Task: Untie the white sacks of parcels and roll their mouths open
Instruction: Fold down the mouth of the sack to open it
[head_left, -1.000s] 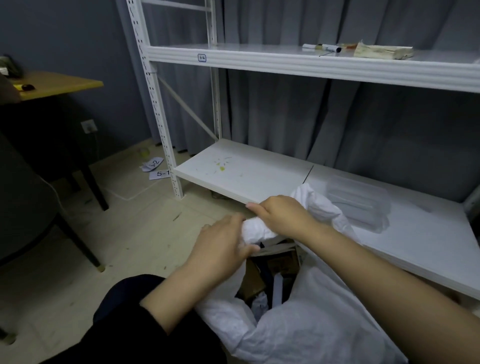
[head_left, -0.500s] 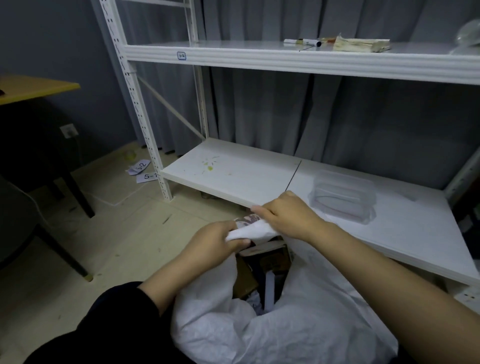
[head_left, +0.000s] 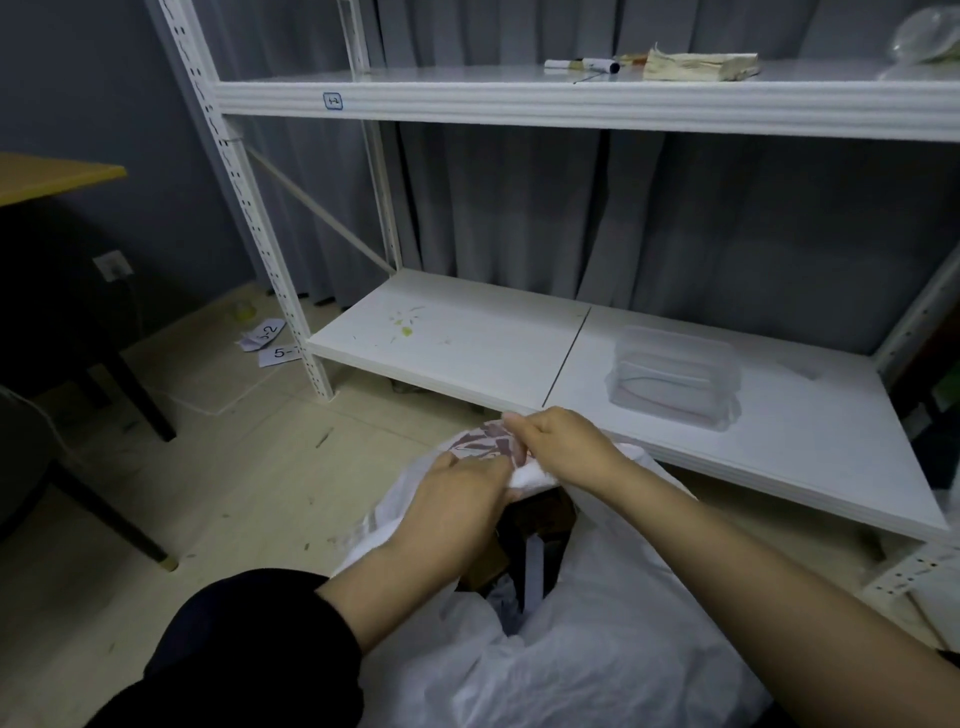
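White sack (head_left: 597, 649) before the lower shelf (head_left: 467, 343): fingers (head_left: 524, 428) of left hand (head_left: 457, 499) and right hand (head_left: 566, 447) pinched its rim, likely to roll it open.

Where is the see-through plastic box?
In the head view, the clear rectangular plastic box sits on the right half of the white lower shelf, just beyond the white woven sack.

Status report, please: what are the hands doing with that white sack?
Grip: left hand and right hand on sack rim. Mouth open, parcels showing. Nothing in the way.
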